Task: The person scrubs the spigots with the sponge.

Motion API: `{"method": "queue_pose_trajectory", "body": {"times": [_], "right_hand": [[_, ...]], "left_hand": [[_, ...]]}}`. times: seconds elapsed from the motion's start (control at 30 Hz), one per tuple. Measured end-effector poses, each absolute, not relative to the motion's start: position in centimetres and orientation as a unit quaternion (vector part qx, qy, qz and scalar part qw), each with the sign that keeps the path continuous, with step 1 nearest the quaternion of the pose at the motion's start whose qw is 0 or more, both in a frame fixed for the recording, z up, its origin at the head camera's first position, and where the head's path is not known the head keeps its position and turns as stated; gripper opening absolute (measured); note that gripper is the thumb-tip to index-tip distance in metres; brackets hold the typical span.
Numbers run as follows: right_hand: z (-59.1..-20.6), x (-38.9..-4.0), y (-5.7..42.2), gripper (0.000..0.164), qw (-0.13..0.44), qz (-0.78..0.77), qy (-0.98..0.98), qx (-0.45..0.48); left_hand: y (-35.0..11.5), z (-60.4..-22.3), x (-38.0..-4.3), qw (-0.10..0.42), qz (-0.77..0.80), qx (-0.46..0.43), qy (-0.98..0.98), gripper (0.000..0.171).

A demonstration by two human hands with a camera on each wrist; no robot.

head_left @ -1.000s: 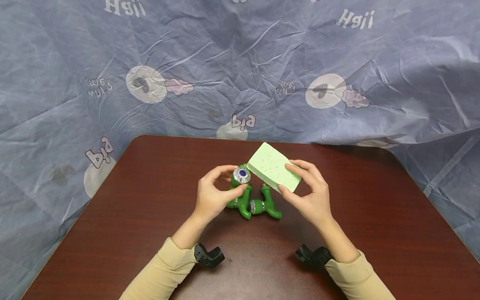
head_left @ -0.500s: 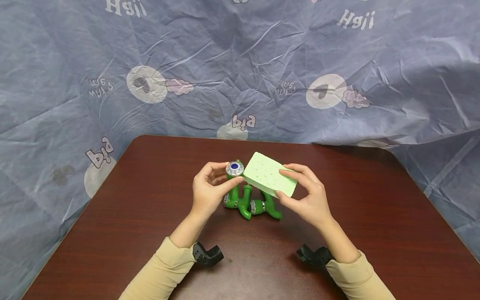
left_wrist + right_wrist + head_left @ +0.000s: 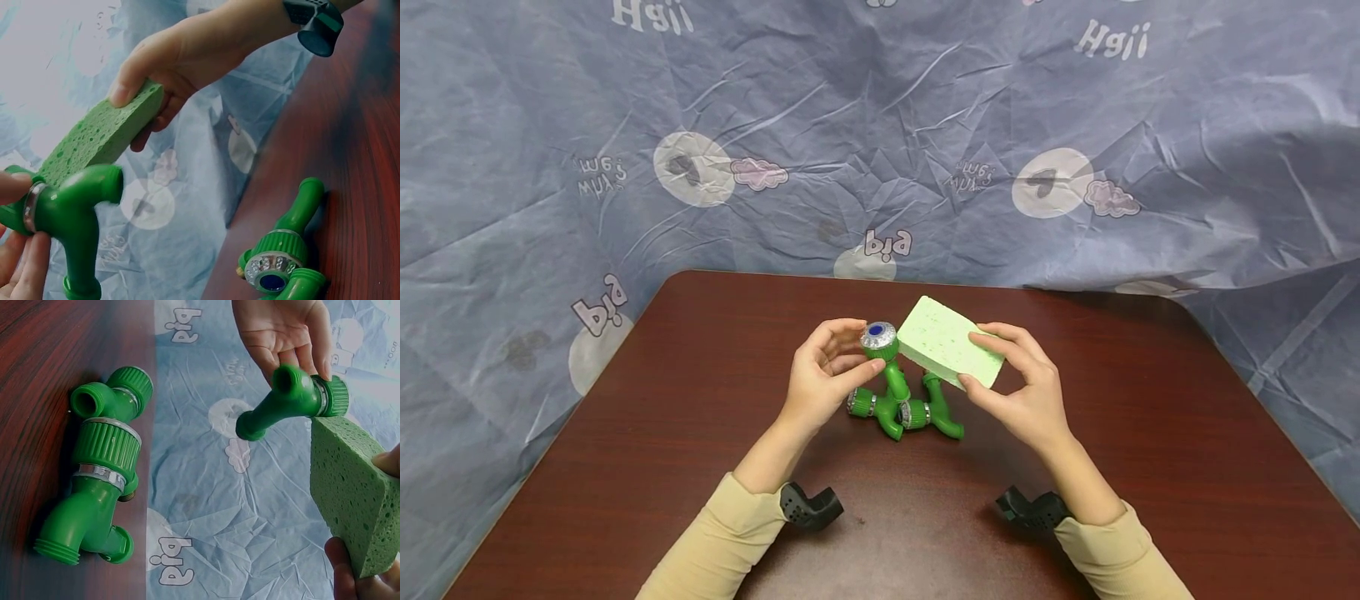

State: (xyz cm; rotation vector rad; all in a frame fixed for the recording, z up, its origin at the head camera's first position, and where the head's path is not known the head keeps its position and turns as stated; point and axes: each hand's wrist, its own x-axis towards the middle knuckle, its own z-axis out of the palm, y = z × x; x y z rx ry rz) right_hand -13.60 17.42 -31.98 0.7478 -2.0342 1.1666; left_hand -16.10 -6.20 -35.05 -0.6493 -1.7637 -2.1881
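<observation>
My left hand [image 3: 826,371] pinches a green plastic tap [image 3: 78,225] by its ribbed knob, which has a silver top and a blue centre. The tap is held up over the table, its spout and threaded end hanging free in the right wrist view. In my right hand [image 3: 1024,375] is a light green sponge [image 3: 947,340], a thick porous block gripped between thumb and fingers at its right end. The sponge's near corner is right at the tap's knob in the right wrist view. Below, two more green taps lie on the table, a left one [image 3: 887,417] and a right one [image 3: 942,417].
The dark red-brown wooden table [image 3: 715,375] reaches back to a wrinkled grey-blue printed cloth [image 3: 850,125] hanging behind it. Each wrist carries a black camera mount, the left mount [image 3: 811,507] and the right mount [image 3: 1033,508].
The left hand shifted slightly left, then back right, turning the tap so its body now shows below the knob. The sponge dipped left toward the knob, then moved back up and right.
</observation>
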Motion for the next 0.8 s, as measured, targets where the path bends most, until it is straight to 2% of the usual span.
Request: {"method": "queue_pose_trajectory", "body": {"times": [0.13,0.3,0.67,0.8], "right_hand": [[-31.96,-13.56,17.43,0.041,0.331,0.448,-0.781,0.284],[-31.79,-13.54,17.59,0.041,0.335,0.457,-0.771,0.291],[-31.55,-13.52,17.87,0.041,0.315,0.464,-0.739,0.374],[-31.5,-13.71,18.01,0.04,0.328,0.448,-0.749,0.362]], "left_hand": [[-6.4,-35.13,-16.22,0.107,-0.739,-0.238,-0.621,0.053],[-6.33,-35.2,-16.15,0.086,-0.737,-0.229,-0.63,0.049],[-6.17,-35.42,-16.19,0.091,-0.719,-0.212,-0.655,0.052],[-6.17,-35.35,-16.12,0.092,-0.721,-0.182,-0.663,0.048]]}}
